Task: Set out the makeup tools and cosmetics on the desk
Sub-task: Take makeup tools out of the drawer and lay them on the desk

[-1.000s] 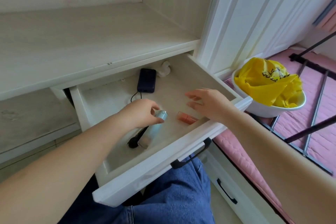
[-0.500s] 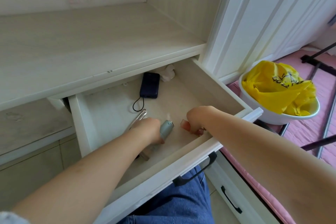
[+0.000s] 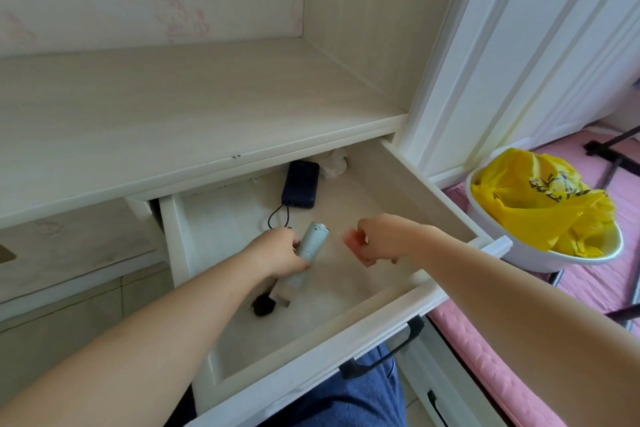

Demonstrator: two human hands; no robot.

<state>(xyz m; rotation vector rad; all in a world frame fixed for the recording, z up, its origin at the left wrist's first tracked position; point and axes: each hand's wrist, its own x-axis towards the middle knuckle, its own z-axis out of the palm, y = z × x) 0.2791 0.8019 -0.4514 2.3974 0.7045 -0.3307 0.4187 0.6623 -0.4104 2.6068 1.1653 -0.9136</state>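
Cosmetics are in both hands over the open drawer (image 3: 460,255) below the bench (image 3: 173,121), seen from the head camera. The left hand (image 3: 277,253) has its grip curled round a pale blue tube (image 3: 311,241), which tilts up and to the right with its flat cap uppermost; a black makeup brush (image 3: 264,304) pokes out below that hand, its dark bristle head low over the drawer floor, and it seems to be held in the same fist, though the grasp is hidden. The right hand (image 3: 384,241) pinches a small coral-pink stick (image 3: 353,243), blurred, perhaps a lipstick, just right of the tube and not touching it. Farther back in the drawer lie a dark blue power bank (image 3: 300,184) with a looped black cord (image 3: 275,217) and a crumpled white thing (image 3: 334,163) in the rear corner. To the right a white basin (image 3: 512,256) holds a yellow plastic bag (image 3: 540,201) on pink bedding (image 3: 519,374).
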